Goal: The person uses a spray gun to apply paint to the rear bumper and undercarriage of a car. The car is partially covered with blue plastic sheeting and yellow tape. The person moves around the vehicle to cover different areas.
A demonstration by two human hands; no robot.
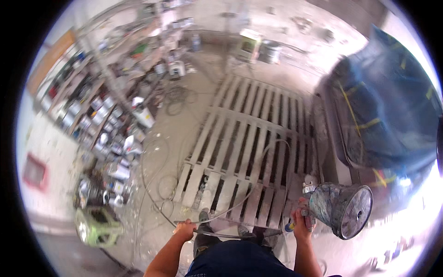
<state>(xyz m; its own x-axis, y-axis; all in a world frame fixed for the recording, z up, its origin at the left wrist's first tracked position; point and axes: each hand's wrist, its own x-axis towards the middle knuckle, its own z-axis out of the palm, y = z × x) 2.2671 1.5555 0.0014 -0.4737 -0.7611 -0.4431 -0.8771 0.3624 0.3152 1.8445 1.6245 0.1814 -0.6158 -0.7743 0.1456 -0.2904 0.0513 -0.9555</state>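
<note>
My right hand is closed round the handle of a spray gun, held out to the right of my body. Its large paint cup, dark and stained, lies tilted with the round lid facing to the lower right. A dark air hose runs across in front of my waist toward the gun. My left hand has its fingers wrapped round this hose, at the left of my body. Loops of the hose trail over the floor ahead.
Ahead lies a slatted floor grating. Blue plastic sheeting with yellow tape covers a large body at the right. Crowded shelves of cans line the left, above a green container. A box and a bucket stand at the back.
</note>
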